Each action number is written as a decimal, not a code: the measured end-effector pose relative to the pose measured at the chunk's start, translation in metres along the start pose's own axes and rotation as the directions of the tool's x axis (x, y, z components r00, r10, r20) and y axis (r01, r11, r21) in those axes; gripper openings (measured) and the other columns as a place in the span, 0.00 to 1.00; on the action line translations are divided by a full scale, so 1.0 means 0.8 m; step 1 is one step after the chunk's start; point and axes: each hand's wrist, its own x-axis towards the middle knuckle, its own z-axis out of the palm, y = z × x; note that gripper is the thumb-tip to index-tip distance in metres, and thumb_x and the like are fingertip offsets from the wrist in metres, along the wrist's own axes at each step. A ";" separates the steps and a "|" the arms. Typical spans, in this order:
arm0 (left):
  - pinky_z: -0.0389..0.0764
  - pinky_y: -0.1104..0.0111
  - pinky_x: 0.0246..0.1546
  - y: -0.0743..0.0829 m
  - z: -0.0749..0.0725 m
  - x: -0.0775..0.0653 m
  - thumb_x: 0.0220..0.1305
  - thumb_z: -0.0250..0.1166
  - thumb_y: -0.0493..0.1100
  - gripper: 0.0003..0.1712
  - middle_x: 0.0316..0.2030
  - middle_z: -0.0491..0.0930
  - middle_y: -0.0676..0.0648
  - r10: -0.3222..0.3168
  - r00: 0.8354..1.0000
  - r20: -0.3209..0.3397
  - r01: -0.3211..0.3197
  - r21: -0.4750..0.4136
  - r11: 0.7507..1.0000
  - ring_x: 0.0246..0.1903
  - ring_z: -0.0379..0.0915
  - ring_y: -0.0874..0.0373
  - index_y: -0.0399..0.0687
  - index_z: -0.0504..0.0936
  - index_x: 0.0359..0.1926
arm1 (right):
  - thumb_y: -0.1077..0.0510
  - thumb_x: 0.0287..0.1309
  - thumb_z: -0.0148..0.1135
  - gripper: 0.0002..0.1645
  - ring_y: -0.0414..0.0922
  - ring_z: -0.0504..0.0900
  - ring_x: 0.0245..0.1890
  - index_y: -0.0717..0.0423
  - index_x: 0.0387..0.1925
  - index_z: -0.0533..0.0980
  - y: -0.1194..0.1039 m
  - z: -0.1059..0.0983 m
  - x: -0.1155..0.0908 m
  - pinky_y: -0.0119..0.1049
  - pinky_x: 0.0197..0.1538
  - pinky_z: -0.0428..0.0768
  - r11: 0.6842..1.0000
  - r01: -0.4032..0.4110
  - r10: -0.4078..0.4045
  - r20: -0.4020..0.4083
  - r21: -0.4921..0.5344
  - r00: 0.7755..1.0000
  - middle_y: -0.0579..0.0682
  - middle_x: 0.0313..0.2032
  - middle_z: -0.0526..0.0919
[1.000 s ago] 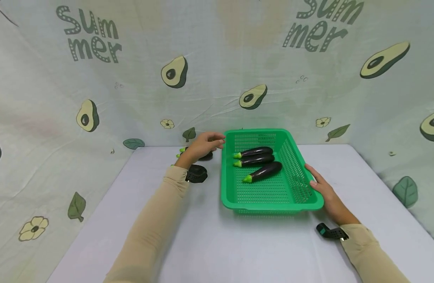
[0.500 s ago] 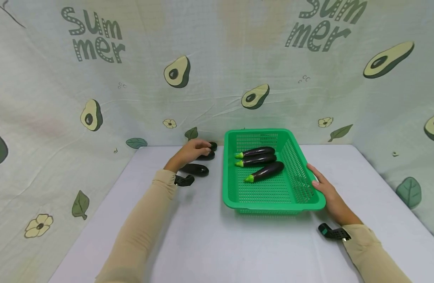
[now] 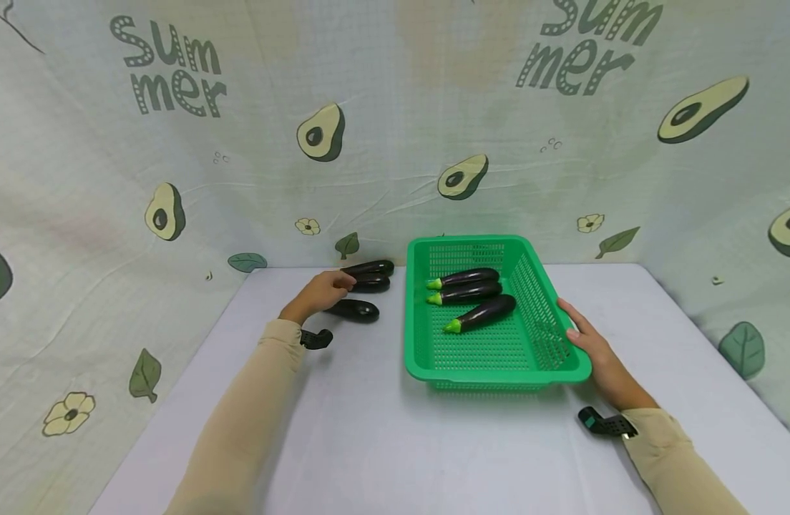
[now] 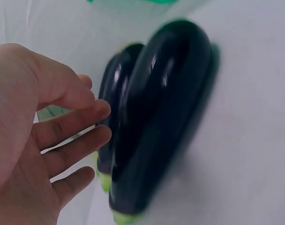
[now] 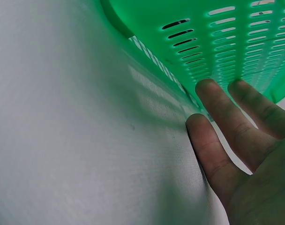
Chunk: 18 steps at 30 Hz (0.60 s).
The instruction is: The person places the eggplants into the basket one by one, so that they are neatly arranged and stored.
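My left hand (image 3: 320,292) hovers by several dark purple eggplants at the back left of the table, holding nothing. In the left wrist view its fingers (image 4: 74,145) are loosely bent in front of two eggplants, the nearer one (image 4: 161,112) large and glossy; I cannot tell whether they touch. The front eggplant (image 3: 359,310) lies partly behind the hand. My right hand (image 3: 601,361) holds the right rim of a green plastic basket (image 3: 498,375), thumb over the rim. Its fingers (image 5: 227,112) lie against the slotted outer wall. Three eggplants (image 3: 479,313) with green stems lie inside the basket.
A white cloth covers the table (image 3: 382,443). Behind it hangs a printed curtain (image 3: 382,186) with avocados and leaves. Black straps (image 3: 607,422) sit at both wrists.
My left hand has moved from the basket's left rim leftward to the loose eggplants, uncovering more of them. My right hand and the basket stay in place.
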 end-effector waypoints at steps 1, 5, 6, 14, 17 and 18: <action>0.73 0.51 0.59 -0.004 -0.001 -0.002 0.70 0.53 0.35 0.22 0.55 0.80 0.39 -0.009 1.000 0.004 0.009 0.008 1.000 0.58 0.73 0.44 0.37 0.77 0.62 | 0.49 0.79 0.37 0.35 0.35 0.51 0.66 0.38 0.81 0.43 0.000 0.000 0.000 0.22 0.55 0.57 1.000 0.000 0.000 -0.002 -0.001 1.000 0.56 0.78 0.40; 0.73 0.52 0.59 -0.023 -0.004 -0.007 0.70 0.53 0.35 0.22 0.58 0.78 0.38 -0.051 0.999 0.020 0.050 0.035 0.998 0.60 0.72 0.43 0.38 0.78 0.62 | 0.49 0.79 0.37 0.35 0.34 0.51 0.66 0.38 0.81 0.43 -0.001 0.001 0.000 0.22 0.55 0.57 1.000 0.005 -0.005 -0.002 -0.006 1.000 0.57 0.78 0.39; 0.73 0.52 0.59 -0.027 -0.004 -0.008 0.70 0.52 0.35 0.22 0.58 0.77 0.38 -0.059 0.998 0.024 0.058 0.043 0.997 0.60 0.72 0.43 0.38 0.77 0.62 | 0.49 0.79 0.36 0.35 0.34 0.51 0.66 0.38 0.81 0.43 -0.002 0.001 0.000 0.21 0.54 0.57 1.000 0.005 -0.005 -0.002 -0.009 1.000 0.57 0.78 0.39; 0.70 0.50 0.61 -0.049 -0.004 -0.010 0.68 0.55 0.35 0.22 0.60 0.76 0.37 -0.092 0.995 0.029 0.090 0.052 0.995 0.61 0.70 0.43 0.39 0.78 0.62 | 0.50 0.79 0.36 0.35 0.36 0.56 0.62 0.39 0.81 0.43 -0.004 0.000 0.000 0.19 0.52 0.61 1.000 0.015 -0.015 -0.002 -0.012 1.000 0.61 0.77 0.40; 0.68 0.49 0.63 -0.051 -0.002 -0.012 0.67 0.56 0.34 0.23 0.59 0.77 0.38 -0.087 0.996 0.032 0.086 0.049 0.995 0.61 0.70 0.43 0.40 0.79 0.62 | 0.50 0.79 0.36 0.35 0.35 0.56 0.63 0.39 0.81 0.43 -0.002 0.001 0.000 0.19 0.52 0.60 1.000 0.020 -0.020 0.000 -0.017 1.000 0.61 0.77 0.40; 0.67 0.49 0.63 -0.052 -0.001 -0.012 0.66 0.56 0.34 0.23 0.59 0.77 0.38 -0.083 0.996 0.034 0.081 0.050 0.995 0.61 0.69 0.43 0.40 0.79 0.62 | 0.50 0.79 0.36 0.34 0.35 0.55 0.63 0.39 0.81 0.43 -0.002 0.001 0.000 0.19 0.52 0.60 1.000 0.022 -0.022 0.001 -0.015 1.000 0.61 0.78 0.40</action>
